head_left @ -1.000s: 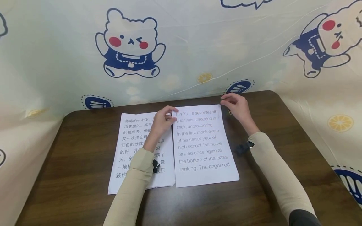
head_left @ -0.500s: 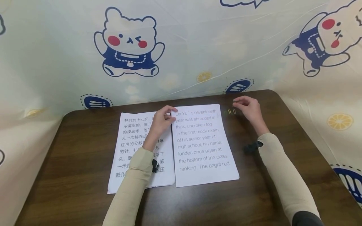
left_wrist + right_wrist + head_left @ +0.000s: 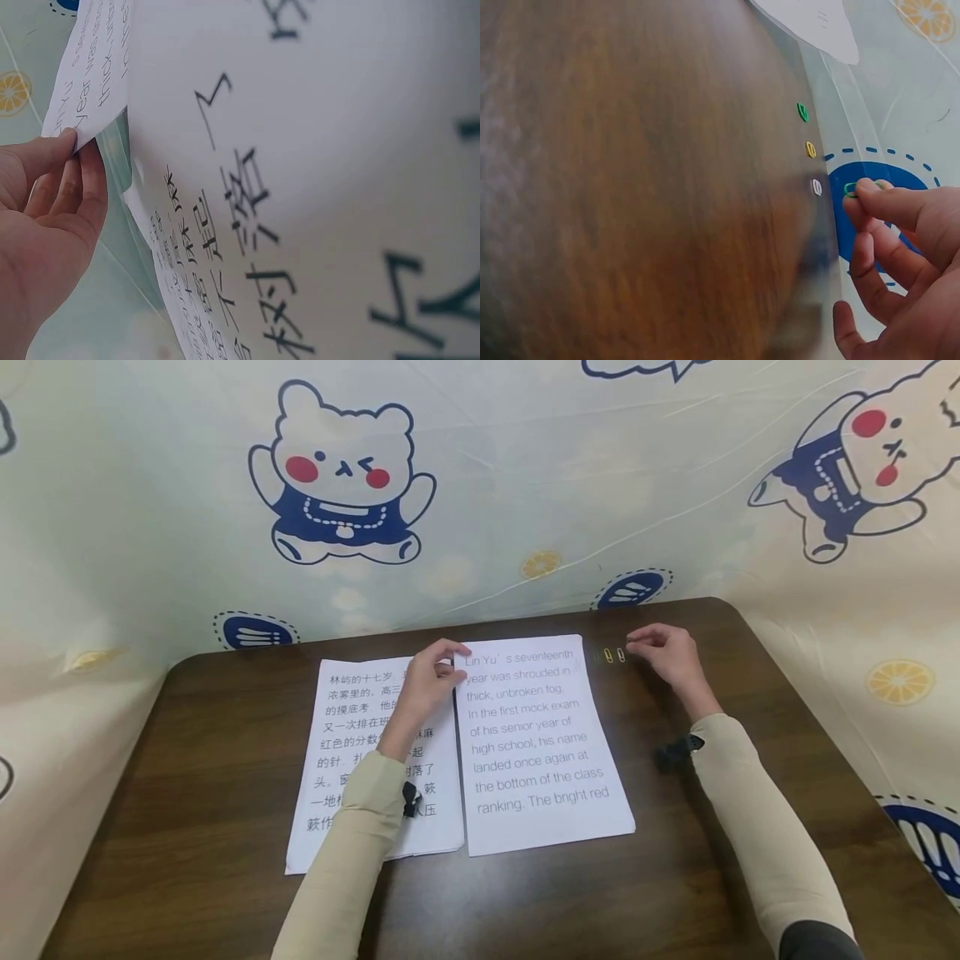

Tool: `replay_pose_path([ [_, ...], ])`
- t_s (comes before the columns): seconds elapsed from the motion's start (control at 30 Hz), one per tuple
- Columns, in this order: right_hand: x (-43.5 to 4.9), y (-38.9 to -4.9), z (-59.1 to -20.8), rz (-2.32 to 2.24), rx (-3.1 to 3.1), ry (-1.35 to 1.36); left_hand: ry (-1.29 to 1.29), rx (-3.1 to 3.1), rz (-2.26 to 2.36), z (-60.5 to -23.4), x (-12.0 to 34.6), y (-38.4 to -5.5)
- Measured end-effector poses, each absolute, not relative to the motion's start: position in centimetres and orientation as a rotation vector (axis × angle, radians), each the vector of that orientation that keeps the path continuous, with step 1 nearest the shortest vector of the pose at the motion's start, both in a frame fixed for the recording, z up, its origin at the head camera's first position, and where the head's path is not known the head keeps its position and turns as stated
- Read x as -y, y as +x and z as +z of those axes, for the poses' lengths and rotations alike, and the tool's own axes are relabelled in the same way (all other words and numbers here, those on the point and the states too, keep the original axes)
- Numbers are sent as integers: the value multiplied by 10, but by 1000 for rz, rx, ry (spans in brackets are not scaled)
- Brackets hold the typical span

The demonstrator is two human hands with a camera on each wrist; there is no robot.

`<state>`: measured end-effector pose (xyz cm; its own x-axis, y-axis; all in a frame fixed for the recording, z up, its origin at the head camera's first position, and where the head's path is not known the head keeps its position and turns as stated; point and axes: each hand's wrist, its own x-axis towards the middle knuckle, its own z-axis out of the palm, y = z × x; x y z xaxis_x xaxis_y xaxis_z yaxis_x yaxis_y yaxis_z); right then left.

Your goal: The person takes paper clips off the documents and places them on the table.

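My left hand [image 3: 426,687] pinches the upper left corner of a white sheet with English print [image 3: 540,752], thumb on the printed side in the left wrist view. Under that forearm lies a stack of sheets with Chinese print [image 3: 337,735], partly hidden by the sleeve. My right hand [image 3: 667,660] is beyond the sheet's upper right corner. Between its thumb and index finger it pinches a green paper clip [image 3: 850,190], clearest in the right wrist view. Close by on the table lie three more paper clips: a green one [image 3: 802,112], a yellow one [image 3: 811,149] and a white one [image 3: 817,187].
The brown wooden table [image 3: 195,777] carries both sets of paper side by side. Behind its far edge hangs a pale curtain [image 3: 480,510] printed with cartoon bears and orange slices. A dark strap device [image 3: 675,752] is on the right wrist.
My right hand has moved right from the sheet's upper right corner, past the row of paper clips, which now shows uncovered. The left hand keeps its pinch on the corner.
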<state>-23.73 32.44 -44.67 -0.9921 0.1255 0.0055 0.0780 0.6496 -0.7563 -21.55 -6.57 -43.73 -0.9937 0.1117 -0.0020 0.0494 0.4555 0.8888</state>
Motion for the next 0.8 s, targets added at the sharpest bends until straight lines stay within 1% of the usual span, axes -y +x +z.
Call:
replay_pose_path([
  [0.43, -330, -244, -446, 1066, 2968, -128, 160, -2666, 1537, -435, 65, -215],
  [0.8, -329, -247, -443, 1027, 3078, -147, 172, -2665, 1510, -435, 65, -217],
])
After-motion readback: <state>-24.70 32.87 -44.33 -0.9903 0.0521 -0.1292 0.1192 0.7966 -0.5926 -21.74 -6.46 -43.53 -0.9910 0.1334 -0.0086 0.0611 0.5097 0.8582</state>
